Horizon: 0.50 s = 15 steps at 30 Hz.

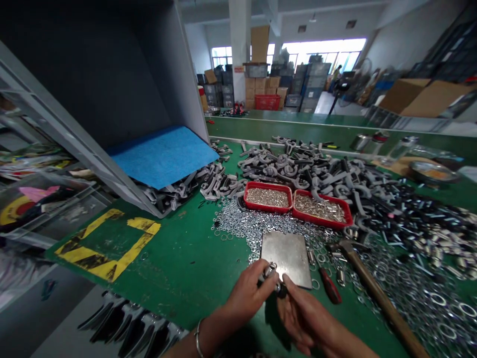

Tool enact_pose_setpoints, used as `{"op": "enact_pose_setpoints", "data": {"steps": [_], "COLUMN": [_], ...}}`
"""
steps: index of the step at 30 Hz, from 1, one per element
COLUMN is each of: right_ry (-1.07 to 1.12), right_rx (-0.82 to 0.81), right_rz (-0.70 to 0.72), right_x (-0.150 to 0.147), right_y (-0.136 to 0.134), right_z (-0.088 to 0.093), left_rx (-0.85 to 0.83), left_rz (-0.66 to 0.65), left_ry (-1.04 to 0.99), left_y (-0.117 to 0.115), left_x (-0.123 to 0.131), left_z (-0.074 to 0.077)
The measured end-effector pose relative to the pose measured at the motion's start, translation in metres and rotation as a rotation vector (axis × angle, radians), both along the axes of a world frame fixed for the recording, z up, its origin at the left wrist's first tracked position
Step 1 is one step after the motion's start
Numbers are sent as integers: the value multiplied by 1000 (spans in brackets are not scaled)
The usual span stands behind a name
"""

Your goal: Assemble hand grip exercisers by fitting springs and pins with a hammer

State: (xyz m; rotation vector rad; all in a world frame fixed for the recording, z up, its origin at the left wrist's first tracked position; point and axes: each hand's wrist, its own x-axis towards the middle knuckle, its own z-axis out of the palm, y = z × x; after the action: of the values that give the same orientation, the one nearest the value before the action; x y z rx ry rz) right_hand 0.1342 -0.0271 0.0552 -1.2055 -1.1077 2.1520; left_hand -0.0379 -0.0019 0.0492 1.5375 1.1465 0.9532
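Observation:
Over the front edge of a square steel plate (292, 253), my left hand (248, 291) is closed on a small part with a shiny metal ring (272, 268). My right hand (305, 313) meets it from the other side, thumb and fingers closed at the part's black end (282, 290). My fingers hide much of the part, so its exact kind does not show. To the right lie a red-handled screwdriver (330, 287) and a wooden-handled hammer (376, 293). Loose metal rings (238, 221) are scattered behind the plate.
Two red trays (268, 209) (350, 219) hold tiny metal pieces. Grey metal handles (290, 161) are heaped behind them. Black and silver parts (402, 223) cover the right side. A tipped grey crate (186, 64) with a blue sheet (164, 156) stands left, near a yellow-black tape square (85, 257).

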Motion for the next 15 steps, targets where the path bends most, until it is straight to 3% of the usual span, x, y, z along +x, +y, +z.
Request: {"op": "enact_pose_setpoints", "data": {"steps": [4,6,8,12,13,15], "right_ry": [-584,-690,-560,-91,-66,-182], "right_rx": [741,912,770,87,45,233], "right_rz": [-54,-64,-64,12,23,-24], "right_x": [7,5,-2,-13,-12,-7], "right_y": [0,-1,-3,-9,-9,-8], "right_z": [0,-1,-4,-10,-11,-12], "left_rx": [-161,-170,-146,-62,-47,-47], "left_rz": [67,89,89,21,0,-13], "left_ry": [-79,-78,-44,56,69,79], "left_y": [-3,-4,-5,-7,-7,-6], "left_x": [-1,-2,-4,-5,-5,-3], "left_z": [-14,-17,-17,-16,-16,-18]}}
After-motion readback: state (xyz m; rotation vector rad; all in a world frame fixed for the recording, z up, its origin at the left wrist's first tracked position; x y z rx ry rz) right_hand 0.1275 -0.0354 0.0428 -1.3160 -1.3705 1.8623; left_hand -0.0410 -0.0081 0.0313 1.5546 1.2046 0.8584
